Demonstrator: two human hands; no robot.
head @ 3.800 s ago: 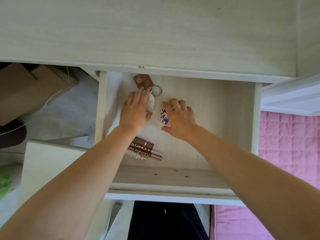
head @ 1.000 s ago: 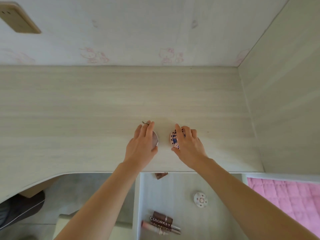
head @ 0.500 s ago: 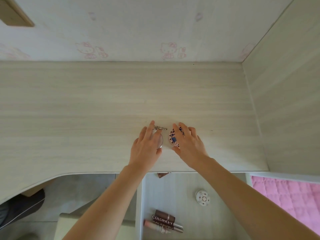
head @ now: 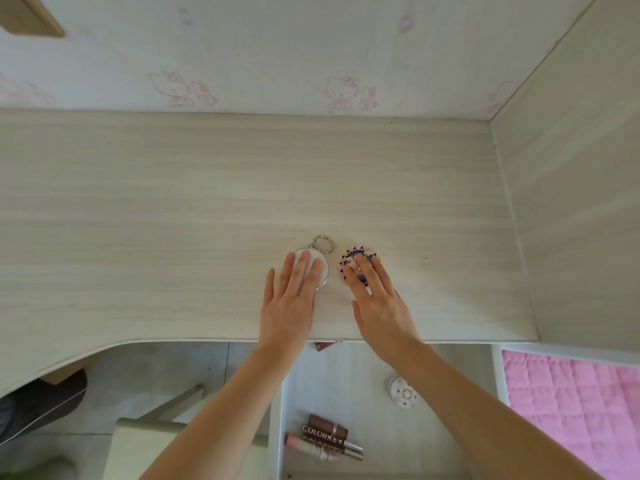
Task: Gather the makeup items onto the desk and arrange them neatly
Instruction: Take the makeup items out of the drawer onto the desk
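A round white compact with a metal key ring [head: 320,263] lies on the pale wooden desk [head: 173,220]. My left hand [head: 289,303] rests flat on it, fingers straight. Just to its right lies a round patterned compact in pink and blue [head: 349,259], and my right hand [head: 375,303] lies flat across it with straight fingers. Below the desk edge the open drawer [head: 450,368] holds a small white round case [head: 403,396], several brown COLORKEY lip tubes [head: 325,434] and a brown palette corner [head: 323,345] peeking from under the desk.
A side panel [head: 571,202] walls off the desk on the right. The back wall [head: 311,46] carries pink cat prints. A pink quilted bed cover [head: 571,403] is at lower right. A chair back [head: 156,427] stands below the desk's curved edge.
Both hands brought the two round compacts from the drawer up onto the desk. Since half a second ago the fingers have flattened out and slid back, uncovering the compacts' far edges.
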